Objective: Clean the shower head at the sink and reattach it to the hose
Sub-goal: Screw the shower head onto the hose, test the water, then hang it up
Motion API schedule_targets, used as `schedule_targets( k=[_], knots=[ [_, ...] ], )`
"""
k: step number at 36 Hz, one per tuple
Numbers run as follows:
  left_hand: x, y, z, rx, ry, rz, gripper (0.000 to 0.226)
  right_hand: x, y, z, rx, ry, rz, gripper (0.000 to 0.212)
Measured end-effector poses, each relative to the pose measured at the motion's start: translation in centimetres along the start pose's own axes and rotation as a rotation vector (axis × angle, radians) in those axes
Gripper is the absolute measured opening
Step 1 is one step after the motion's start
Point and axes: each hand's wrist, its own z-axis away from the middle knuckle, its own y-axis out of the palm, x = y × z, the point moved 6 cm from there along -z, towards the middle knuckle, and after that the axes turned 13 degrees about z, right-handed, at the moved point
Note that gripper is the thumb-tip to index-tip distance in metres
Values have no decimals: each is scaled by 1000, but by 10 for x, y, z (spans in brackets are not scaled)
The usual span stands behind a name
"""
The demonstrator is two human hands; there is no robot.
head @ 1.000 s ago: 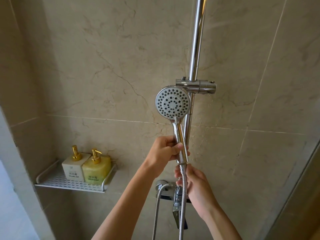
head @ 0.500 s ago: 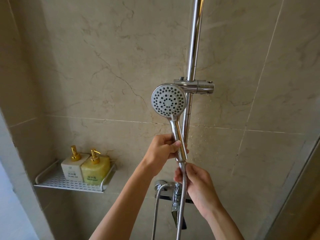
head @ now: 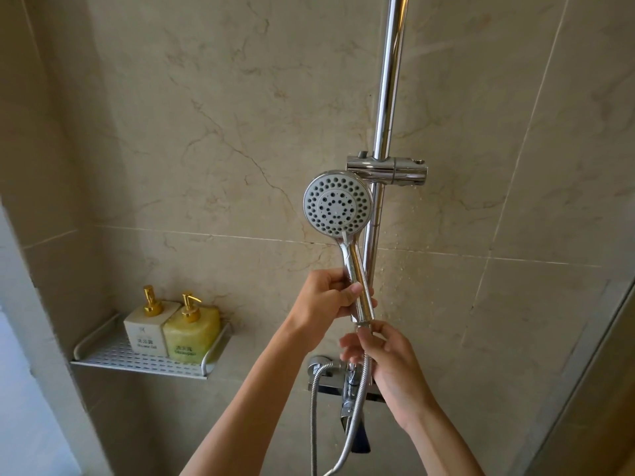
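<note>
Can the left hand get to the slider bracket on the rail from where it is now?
Probably yes. The slider bracket sits just above the shower head, with nothing in front of it. But the left hand grips the handle, so it must let go or lift the shower head along.

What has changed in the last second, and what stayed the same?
Little changed. The left hand still grips the shower head by its handle, and the right hand still pinches the hose nut just below it. The bottles stayed on the shelf.
</note>
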Motion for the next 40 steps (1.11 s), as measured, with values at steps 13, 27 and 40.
schedule_targets(
  k=[13, 27, 40],
  knots=[
    [3, -2, 1, -7, -18, 12, 17, 1, -2, 1, 28, -19, 121, 40],
    [4, 0, 0, 14, -32, -9, 19, 0, -1, 2, 24, 63, -81, 33],
    [4, 0, 0, 2, -5, -16, 15, 2, -4, 0, -42, -37, 64, 32]
  ],
)
